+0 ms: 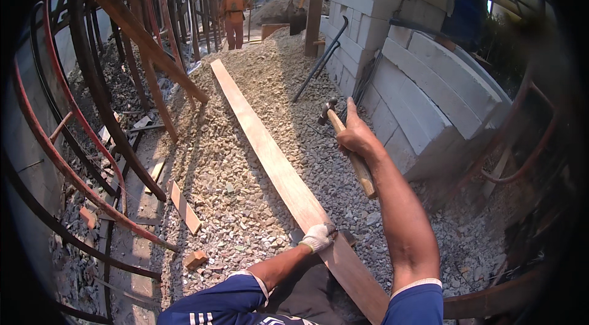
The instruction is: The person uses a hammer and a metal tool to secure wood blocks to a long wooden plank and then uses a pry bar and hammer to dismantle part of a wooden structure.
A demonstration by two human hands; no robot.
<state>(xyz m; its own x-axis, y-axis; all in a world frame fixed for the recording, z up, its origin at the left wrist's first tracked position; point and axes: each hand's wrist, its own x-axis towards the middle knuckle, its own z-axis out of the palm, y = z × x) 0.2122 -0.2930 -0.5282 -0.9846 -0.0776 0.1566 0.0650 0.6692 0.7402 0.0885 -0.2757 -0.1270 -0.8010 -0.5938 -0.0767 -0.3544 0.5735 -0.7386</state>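
A long wooden plank [270,147] runs from my lap up the gravel slope, away to the upper left. My left hand [318,237], in a white work glove, rests on the plank's near part with its fingers drawn together. Anything between those fingertips is too small to make out. Beside it, a short dark wood piece [347,237] shows from under the plank's right edge. My bare right hand [358,137] grips a hammer [364,175] by its wooden handle, raised right of the plank. The metal head is up near the thumb, and the handle's butt points down.
Gravel [245,221] covers the sloping ground. Pale blocks [423,92] are stacked at right, with dark metal bars [319,67] leaning there. Curved red pipes [80,184] and slanting timbers [135,24] crowd the left. Wood offcuts [184,208] lie nearby. A person in orange [234,12] stands far off.
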